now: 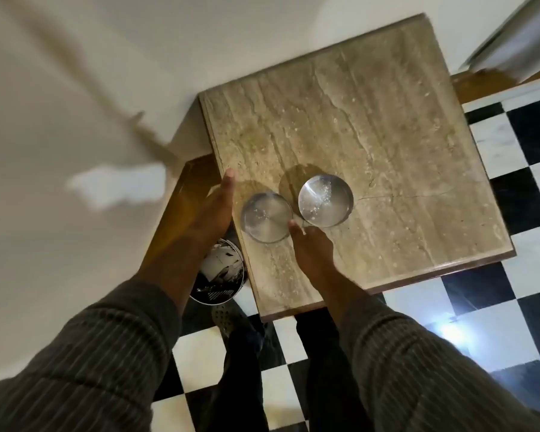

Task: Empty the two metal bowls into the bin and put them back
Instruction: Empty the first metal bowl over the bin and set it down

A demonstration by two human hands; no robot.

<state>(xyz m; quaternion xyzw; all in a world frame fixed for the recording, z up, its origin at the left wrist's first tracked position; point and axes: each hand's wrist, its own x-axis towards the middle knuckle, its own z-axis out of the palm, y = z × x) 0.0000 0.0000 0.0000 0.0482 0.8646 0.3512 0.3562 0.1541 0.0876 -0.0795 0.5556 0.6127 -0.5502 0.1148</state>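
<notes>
Two shiny metal bowls stand side by side on a beige stone table top [387, 126]. The left bowl [266, 217] and the right bowl [325, 200] each show a few pale crumbs inside. My left hand [209, 213] is flat with fingers stretched out, just left of the left bowl at the table's edge, holding nothing. My right hand [312, 244] reaches between the bowls, fingertips at the left bowl's right rim; whether it touches is unclear. A round bin [222, 272] with paper scraps inside sits on the floor below the table's left edge, partly hidden by my left arm.
A white wall fills the left side. The floor is black and white chequered tile [496, 307]. A wooden frame [184, 188] shows under the table's left edge. My legs and a shoe [225, 319] are below the table's near corner.
</notes>
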